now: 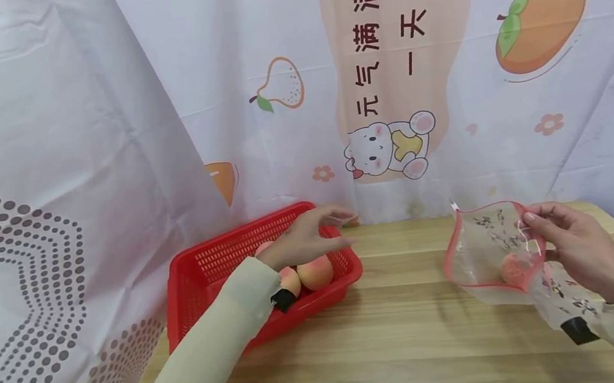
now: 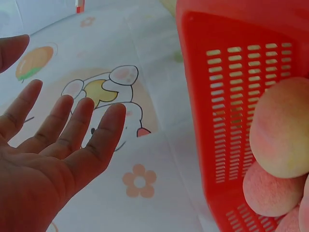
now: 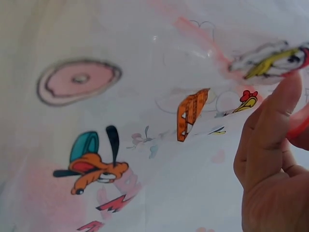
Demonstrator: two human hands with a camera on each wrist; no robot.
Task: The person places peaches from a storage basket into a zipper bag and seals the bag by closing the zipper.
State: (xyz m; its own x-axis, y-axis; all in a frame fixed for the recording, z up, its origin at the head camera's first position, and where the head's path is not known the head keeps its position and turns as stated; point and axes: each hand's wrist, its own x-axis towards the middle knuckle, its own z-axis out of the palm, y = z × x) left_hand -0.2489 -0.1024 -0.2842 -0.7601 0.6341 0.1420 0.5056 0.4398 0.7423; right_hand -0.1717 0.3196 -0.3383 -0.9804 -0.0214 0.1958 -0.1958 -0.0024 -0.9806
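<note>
- Printed curtain (image 1: pixel 284 20) behind, wood-grain table (image 1: pixel 409 346) under everything.
- Left hand (image 1: pixel 310 236): fingers spread and bent a little, holding nothing, over right end of red basket (image 1: pixel 185 291).
- Right hand (image 1: pixel 579 246): thumb and fingers pinch right edge of clear bag (image 1: pixel 476 263); red-trimmed mouth gapes.
- One peach (image 1: pixel 515 269) in bag, at right of table; other peaches (image 1: pixel 316 273) grouped at basket's right end, below left hand.
- Handling, my judgement: cup one peach at a time, light grip, lift clear of rim; keep right pinch firm so mouth stays wide; release low inside.
- In the way: basket's raised rim; limp bag film, may fold inward; black strap (image 1: pixel 284 300) at left wrist, could brush peaches.
- Bare table between basket and bag; curtain close behind basket.
</note>
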